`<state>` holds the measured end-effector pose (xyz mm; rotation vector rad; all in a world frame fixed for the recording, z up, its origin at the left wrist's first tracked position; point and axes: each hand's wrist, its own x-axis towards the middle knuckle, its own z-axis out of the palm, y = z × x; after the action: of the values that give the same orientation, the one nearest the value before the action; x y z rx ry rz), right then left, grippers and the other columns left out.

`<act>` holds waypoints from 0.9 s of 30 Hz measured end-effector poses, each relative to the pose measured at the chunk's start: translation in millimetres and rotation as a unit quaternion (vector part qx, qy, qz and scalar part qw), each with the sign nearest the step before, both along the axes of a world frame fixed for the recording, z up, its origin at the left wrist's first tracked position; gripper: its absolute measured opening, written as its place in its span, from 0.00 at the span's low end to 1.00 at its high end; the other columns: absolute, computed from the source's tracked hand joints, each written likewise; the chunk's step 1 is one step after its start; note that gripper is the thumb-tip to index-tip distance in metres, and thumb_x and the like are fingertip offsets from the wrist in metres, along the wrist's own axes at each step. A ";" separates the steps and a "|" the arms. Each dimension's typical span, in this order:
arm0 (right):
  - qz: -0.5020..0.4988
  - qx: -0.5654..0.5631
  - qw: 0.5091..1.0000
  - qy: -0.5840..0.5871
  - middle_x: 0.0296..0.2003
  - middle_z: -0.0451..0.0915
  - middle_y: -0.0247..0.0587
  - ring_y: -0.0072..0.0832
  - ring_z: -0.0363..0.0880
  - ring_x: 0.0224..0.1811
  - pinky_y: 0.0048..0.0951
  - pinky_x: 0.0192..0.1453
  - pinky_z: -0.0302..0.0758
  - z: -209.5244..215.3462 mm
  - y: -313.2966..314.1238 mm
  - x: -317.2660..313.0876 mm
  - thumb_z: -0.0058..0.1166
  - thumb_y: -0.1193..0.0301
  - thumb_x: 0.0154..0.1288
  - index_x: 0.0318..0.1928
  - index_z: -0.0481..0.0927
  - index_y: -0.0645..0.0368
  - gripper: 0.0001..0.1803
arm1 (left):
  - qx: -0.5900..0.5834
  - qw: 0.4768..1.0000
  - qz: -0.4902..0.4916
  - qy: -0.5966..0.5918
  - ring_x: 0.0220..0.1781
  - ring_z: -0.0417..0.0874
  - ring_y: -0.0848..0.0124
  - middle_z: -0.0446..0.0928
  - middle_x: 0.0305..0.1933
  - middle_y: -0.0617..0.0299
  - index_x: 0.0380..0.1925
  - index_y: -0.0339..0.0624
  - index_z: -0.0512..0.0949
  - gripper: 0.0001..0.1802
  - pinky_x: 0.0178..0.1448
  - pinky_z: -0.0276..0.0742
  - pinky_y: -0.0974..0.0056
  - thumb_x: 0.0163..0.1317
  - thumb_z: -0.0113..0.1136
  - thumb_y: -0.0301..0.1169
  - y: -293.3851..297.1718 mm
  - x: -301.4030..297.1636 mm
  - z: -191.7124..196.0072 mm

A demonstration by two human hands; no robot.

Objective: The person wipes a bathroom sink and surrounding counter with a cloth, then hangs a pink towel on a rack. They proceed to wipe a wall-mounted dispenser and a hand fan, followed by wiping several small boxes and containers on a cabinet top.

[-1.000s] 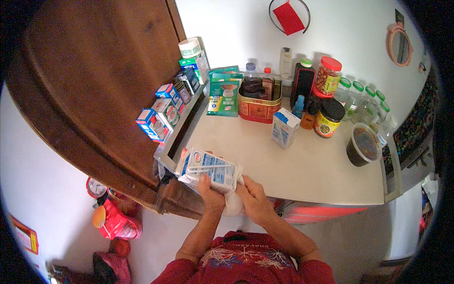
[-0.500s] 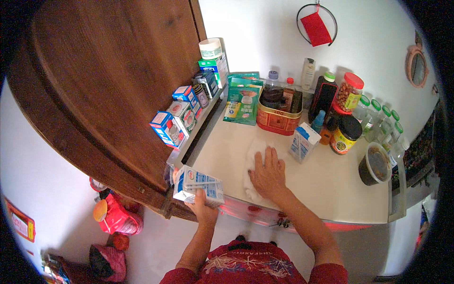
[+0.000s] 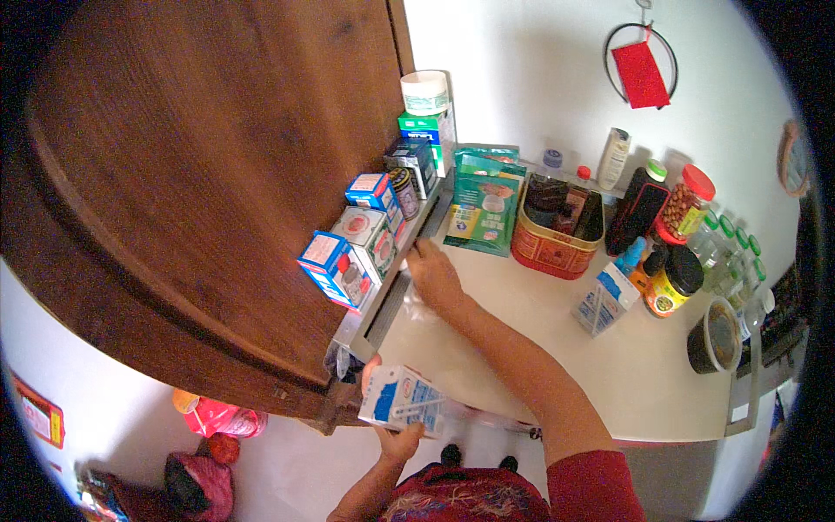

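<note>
My left hand (image 3: 402, 439) grips a white and blue milk carton (image 3: 404, 398) in front of the table's near left corner. My right hand (image 3: 437, 274) reaches across to the left edge of the pale tabletop (image 3: 487, 365), its fingers curled down at the grey rim. Beneath its palm a bit of white cloth (image 3: 414, 300) shows; most of the cloth is hidden. Medicine boxes (image 3: 365, 235) stand in a row on the ledge just left of that hand. A second milk carton (image 3: 604, 298) stands on the table to the right.
Green packets (image 3: 483, 209) lie at the back, beside a red and gold tin (image 3: 557, 248) holding bottles. Farther right are a black-lidded jar (image 3: 674, 283), a jar of nuts (image 3: 685, 204), several green-capped glass bottles (image 3: 731, 252) and a dark-filled tub (image 3: 715, 335). A wooden headboard (image 3: 217, 174) rises on the left.
My right hand has slid from the middle of the table to its left edge, the cloth going with it. The view has shifted; my left hand still holds the carton, now turned.
</note>
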<state>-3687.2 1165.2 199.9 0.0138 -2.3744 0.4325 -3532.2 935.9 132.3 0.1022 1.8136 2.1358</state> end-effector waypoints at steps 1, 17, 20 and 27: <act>-0.020 0.010 1.000 -0.004 0.37 0.73 0.53 0.45 0.73 0.39 0.42 0.42 0.73 -4.4 3.9 -14.5 0.48 0.77 0.51 0.34 0.74 0.68 0.09 | 0.047 0.997 -0.007 -0.061 0.52 0.71 0.63 0.69 0.51 0.58 0.56 0.40 0.59 0.35 0.56 0.67 0.52 0.44 0.55 0.20 -1.4 3.4 11.3; 0.121 0.070 0.990 0.006 0.42 0.74 0.54 0.47 0.73 0.44 0.42 0.45 0.74 4.4 -52.4 42.3 0.46 0.75 0.53 0.41 0.75 0.67 0.14 | 0.072 0.995 0.051 -0.040 0.51 0.73 0.61 0.70 0.50 0.54 0.57 0.44 0.57 0.35 0.54 0.72 0.51 0.45 0.57 0.19 -23.7 25.6 44.4; 0.190 0.055 0.977 -0.079 0.45 0.72 0.56 0.47 0.73 0.46 0.41 0.48 0.73 5.5 -71.7 74.4 0.45 0.74 0.55 0.43 0.74 0.66 0.15 | 0.104 0.994 0.043 -0.006 0.53 0.72 0.58 0.69 0.52 0.54 0.57 0.49 0.56 0.34 0.55 0.73 0.48 0.48 0.53 0.19 -24.5 22.3 34.7; 0.149 0.046 0.974 -0.163 0.56 0.68 0.52 0.42 0.66 0.60 0.42 0.57 0.67 13.5 -49.7 170.2 0.44 0.75 0.57 0.54 0.69 0.63 0.21 | 0.248 0.959 -0.013 0.138 0.49 0.76 0.59 0.72 0.50 0.50 0.57 0.40 0.59 0.33 0.54 0.74 0.55 0.49 0.56 0.21 14.8 -9.0 77.9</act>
<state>-3517.1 1115.4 213.5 0.3724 -2.7273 0.4946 -3541.1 950.6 210.3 0.5639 1.3442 2.6139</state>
